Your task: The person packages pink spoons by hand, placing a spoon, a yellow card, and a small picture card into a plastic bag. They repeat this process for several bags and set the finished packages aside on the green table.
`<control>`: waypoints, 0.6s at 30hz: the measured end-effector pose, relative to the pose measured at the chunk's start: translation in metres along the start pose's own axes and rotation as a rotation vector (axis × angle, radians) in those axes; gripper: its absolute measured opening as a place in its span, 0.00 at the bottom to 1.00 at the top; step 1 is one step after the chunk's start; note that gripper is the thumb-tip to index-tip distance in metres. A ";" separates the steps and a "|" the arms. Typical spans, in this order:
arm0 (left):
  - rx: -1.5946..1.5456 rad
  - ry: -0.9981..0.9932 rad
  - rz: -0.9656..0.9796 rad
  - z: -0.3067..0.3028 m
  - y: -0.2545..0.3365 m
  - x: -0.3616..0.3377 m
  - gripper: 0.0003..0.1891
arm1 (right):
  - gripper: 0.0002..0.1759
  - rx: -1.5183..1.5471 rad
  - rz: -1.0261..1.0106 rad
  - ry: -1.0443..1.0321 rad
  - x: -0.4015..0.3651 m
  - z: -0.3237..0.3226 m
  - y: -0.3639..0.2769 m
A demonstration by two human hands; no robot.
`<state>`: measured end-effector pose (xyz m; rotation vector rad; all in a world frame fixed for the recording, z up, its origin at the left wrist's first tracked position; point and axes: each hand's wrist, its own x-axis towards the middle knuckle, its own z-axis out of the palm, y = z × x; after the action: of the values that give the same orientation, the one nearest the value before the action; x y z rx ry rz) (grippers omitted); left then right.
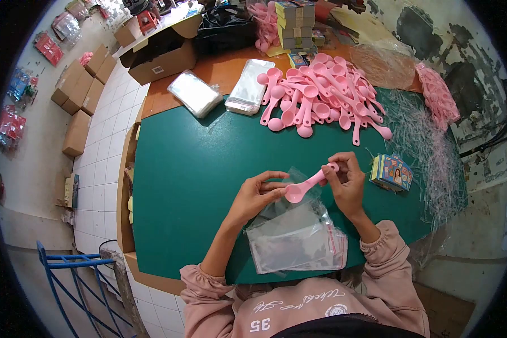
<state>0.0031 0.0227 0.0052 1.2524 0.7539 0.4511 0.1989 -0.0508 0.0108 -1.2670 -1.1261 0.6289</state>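
My right hand [346, 186] pinches the handle end of a pink measuring spoon [305, 188]. The spoon's bowl points left, toward my left hand [257, 196], whose fingers are closed at the bowl and a clear plastic bag [290, 207]. Part of that bag lies behind the spoon. Below both hands, a stack of clear plastic bags [290, 242] rests at the near edge of the green table top [180, 186]. A large pile of pink spoons [321, 93] lies beyond my hands.
Two packs of clear sleeves [194, 93] [249, 84] are at the back left. A small stack of printed cards [392, 172] sits right of my right hand. Shredded clear strands [428, 163] cover the right edge. An open cardboard box [163, 59] stands at the far left.
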 end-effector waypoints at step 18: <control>-0.017 -0.032 -0.045 0.002 -0.005 0.000 0.17 | 0.14 -0.003 -0.047 0.112 0.001 0.001 -0.004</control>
<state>0.0043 0.0201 0.0008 1.2212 0.7481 0.3989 0.1980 -0.0504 0.0145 -1.2594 -1.0616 0.5152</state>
